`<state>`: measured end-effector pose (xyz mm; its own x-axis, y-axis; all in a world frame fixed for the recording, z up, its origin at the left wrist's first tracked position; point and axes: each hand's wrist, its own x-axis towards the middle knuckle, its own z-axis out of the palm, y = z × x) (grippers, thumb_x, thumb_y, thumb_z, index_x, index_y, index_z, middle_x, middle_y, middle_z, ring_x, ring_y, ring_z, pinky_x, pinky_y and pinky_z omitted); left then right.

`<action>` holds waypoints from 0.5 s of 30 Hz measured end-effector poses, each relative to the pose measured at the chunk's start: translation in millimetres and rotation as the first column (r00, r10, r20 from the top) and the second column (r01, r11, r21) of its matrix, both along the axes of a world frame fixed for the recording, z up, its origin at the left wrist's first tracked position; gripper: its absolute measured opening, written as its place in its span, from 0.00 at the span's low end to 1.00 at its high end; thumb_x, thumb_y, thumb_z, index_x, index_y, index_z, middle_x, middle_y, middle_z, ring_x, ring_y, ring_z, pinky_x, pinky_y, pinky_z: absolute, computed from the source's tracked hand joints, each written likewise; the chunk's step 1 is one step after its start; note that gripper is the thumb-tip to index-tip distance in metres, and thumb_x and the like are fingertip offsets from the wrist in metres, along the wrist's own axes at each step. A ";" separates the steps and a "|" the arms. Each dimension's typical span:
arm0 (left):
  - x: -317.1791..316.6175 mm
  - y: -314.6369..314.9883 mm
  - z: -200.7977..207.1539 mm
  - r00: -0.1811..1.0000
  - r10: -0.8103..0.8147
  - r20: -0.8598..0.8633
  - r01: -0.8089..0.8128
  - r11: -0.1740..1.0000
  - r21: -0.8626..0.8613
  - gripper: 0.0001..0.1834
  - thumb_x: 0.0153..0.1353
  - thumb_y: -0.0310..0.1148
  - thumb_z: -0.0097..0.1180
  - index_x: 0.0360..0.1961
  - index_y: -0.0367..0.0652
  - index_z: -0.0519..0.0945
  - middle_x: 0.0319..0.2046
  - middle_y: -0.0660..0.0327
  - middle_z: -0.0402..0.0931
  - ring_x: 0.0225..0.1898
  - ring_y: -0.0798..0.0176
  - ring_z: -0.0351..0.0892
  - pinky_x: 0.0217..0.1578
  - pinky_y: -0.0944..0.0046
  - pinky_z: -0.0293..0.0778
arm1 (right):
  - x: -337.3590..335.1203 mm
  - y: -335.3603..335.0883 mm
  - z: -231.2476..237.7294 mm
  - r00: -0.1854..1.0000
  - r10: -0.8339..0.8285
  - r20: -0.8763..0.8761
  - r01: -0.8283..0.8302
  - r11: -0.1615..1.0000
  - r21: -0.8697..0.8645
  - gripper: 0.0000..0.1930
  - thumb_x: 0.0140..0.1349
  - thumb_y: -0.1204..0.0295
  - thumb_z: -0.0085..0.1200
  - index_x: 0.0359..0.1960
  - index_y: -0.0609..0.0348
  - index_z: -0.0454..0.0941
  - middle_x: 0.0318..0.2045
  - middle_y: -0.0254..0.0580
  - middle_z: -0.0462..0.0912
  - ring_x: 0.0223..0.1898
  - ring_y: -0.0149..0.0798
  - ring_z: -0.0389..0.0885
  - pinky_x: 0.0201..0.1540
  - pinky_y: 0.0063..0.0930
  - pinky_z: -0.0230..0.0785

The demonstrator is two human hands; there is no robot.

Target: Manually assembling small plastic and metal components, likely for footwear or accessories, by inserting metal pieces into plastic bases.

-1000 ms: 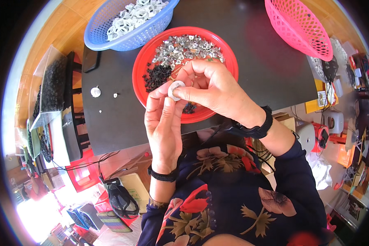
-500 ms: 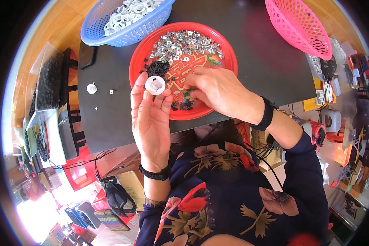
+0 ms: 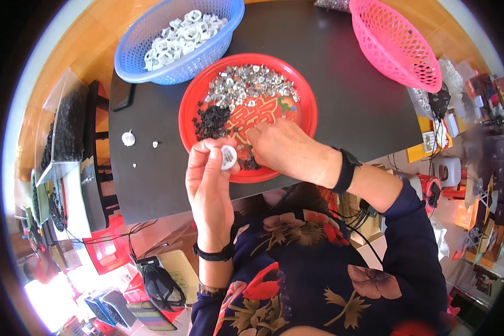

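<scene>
My left hand (image 3: 208,187) pinches a round white plastic part (image 3: 228,158) by its edge, just over the near-left rim of a red tray (image 3: 309,131). On the tray's right half, my right hand (image 3: 288,147) reaches in with its fingers curled together and pointing down. Its fingertips are partly hidden, so what they hold cannot be made out. Small silvery metal pieces (image 3: 252,84) cover the far side of the tray. A heap of tiny black parts (image 3: 211,122) lies at its left, and a few more black bits (image 3: 250,163) sit near my fingers.
A blue basket (image 3: 176,71) of white plastic parts (image 3: 187,36) stands at the far left of the dark table (image 3: 151,185). A pink basket (image 3: 395,47) is at the far right. A dark phone-like object (image 3: 121,97) and a loose white round piece (image 3: 128,138) lie at the left.
My left hand has turned the white part and brought it lower and to the right, nearer my right hand. The right hand's fingers have curled inward. The whole view has shifted slightly.
</scene>
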<state>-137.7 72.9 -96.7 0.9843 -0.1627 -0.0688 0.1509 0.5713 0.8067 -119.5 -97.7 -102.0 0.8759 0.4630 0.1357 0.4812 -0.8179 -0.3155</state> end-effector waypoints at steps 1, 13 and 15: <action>-0.5 -0.7 0.1 1.000 -0.003 0.014 0.004 1.000 -0.009 0.05 0.69 0.29 0.46 0.42 0.42 0.72 0.41 0.55 0.77 0.37 0.69 0.74 0.39 0.69 0.71 | -0.3 -0.5 -1.6 1.000 -0.022 -0.017 0.023 0.999 0.022 0.07 0.51 0.74 0.54 0.29 0.65 0.73 0.26 0.51 0.79 0.28 0.53 0.80 0.30 0.43 0.73; -4.5 -18.9 5.0 0.998 0.036 -0.042 -0.029 0.988 0.153 0.08 0.66 0.29 0.51 0.45 0.40 0.76 0.32 0.67 0.76 0.31 0.77 0.71 0.34 0.76 0.67 | 2.4 -20.4 34.8 0.793 0.237 -0.561 0.445 0.404 0.799 0.12 0.65 0.70 0.54 0.41 0.69 0.78 0.29 0.33 0.81 0.30 0.24 0.79 0.30 0.20 0.73; -3.7 -24.2 10.4 0.996 0.060 -0.060 -0.050 0.987 0.151 0.09 0.66 0.29 0.52 0.45 0.39 0.76 0.31 0.68 0.76 0.29 0.78 0.69 0.33 0.77 0.66 | 0.9 -18.2 40.8 0.750 0.235 -0.619 0.501 0.409 0.763 0.11 0.64 0.72 0.54 0.42 0.68 0.78 0.30 0.35 0.82 0.30 0.24 0.79 0.30 0.19 0.72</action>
